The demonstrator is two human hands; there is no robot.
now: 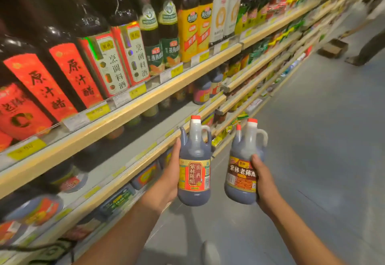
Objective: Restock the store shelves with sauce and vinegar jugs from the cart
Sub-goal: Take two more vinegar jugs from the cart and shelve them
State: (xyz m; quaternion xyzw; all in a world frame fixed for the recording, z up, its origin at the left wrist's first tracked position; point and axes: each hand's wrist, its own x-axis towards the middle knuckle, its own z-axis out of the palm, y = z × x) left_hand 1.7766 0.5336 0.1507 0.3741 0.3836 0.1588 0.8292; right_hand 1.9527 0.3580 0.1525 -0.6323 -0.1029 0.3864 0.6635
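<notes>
My left hand [169,178] grips a dark vinegar jug [194,160] with a red cap and a red-and-yellow label, held upright beside the shelf edge. A second dark vinegar jug [243,160] with a brown label is held upright in my right hand [263,181], a little to the right of the first. Both jugs hang in the aisle in front of the wooden-edged shelves [129,116]. A partly bare stretch of the middle shelf [158,123] lies just left of and above the left jug.
The upper shelf carries tall dark bottles [68,70] with red, white and yellow labels. Lower shelves hold more jugs [203,91] lying back. Down the aisle stand a cardboard box [333,48] on the grey floor and another person's legs [366,49]. My shoe [210,253] shows below.
</notes>
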